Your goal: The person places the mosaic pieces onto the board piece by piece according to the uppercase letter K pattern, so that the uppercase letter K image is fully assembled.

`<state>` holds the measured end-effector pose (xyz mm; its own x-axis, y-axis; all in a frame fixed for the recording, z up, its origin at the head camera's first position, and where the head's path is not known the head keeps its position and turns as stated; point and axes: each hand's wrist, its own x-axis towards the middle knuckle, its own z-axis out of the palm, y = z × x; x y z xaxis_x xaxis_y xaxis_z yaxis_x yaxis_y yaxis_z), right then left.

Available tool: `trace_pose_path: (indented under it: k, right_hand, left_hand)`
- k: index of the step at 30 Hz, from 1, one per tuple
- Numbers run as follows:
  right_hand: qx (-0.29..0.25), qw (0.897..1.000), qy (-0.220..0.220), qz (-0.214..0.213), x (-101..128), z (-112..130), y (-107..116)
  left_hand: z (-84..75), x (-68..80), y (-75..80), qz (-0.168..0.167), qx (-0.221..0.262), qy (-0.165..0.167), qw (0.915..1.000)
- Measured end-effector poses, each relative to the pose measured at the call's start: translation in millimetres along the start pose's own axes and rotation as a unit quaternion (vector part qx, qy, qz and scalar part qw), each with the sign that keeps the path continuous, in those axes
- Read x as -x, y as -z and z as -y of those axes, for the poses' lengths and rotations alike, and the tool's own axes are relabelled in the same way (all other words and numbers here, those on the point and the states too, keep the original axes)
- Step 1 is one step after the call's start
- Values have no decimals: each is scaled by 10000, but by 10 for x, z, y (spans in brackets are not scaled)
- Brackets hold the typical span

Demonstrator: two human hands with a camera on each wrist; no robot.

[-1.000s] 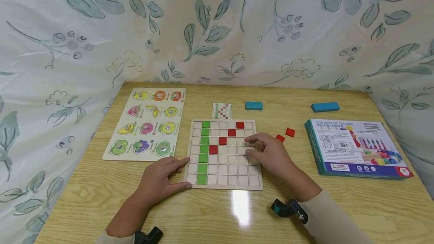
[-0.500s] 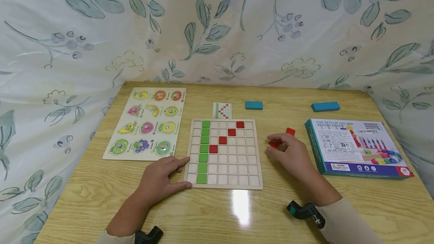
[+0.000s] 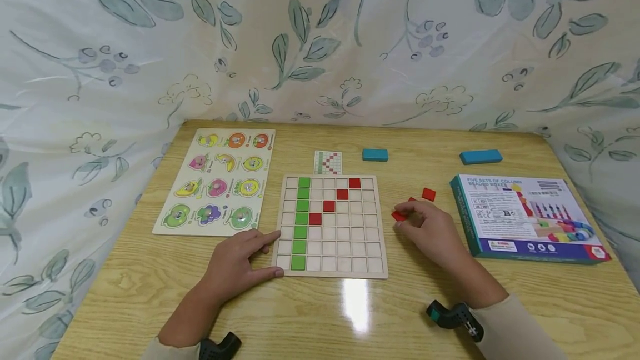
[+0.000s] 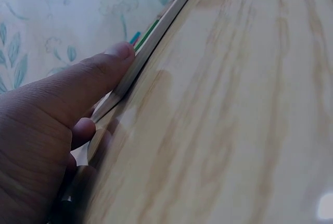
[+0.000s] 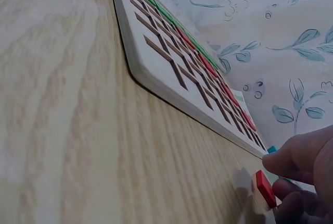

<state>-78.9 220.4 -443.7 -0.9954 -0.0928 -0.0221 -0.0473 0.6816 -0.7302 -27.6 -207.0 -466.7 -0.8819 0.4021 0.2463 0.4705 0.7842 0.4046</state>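
Right hand (image 3: 430, 232) now off the grid board (image 3: 331, 226), shifted since a second ago from its right-hand squares to the bare desk (image 3: 350, 315) just beside the board's right edge; fingers (image 5: 294, 159) curled and pinching a red tile (image 3: 400, 215), lifted on edge in the right wrist view (image 5: 265, 188). Second loose red tile (image 3: 428, 194) lying flat a little farther back, apart from the hand. Left hand (image 3: 235, 265) unchanged, resting at the board's near-left corner, fingers straight and slightly spread, thumb (image 4: 99, 75) pressed against the thin edge. Board pattern same as before: one green column, four red squares stepping diagonally up to the right. Likely another red piece picked for the grid.

Board: pale plywood, square, cut into shallow square cells. Tiles: thin, flat, glossy painted squares. Desk: smooth wood-grain laminate with a glare patch. Also present: small pattern card (image 3: 328, 162), fruit peg puzzle (image 3: 217, 181), two blue blocks (image 3: 375, 154), printed cardboard box (image 3: 525, 216)
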Motion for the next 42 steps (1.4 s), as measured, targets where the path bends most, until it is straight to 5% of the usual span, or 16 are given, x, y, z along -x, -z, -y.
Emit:
trace_pose_path:
  k: [11,27,42]
  right_hand:
    - [282,9981,501,204,-84,-51,70]
    - [727,9952,580,289,-95,-74,76]
    - [516,9963,662,194,-97,-25,54]
  left_hand:
    - [5,-5,-4,55,-14,45,10000]
    - [12,2,-8,-73,27,-16,10000]
    - [18,6,-12,-106,57,-63,9999]
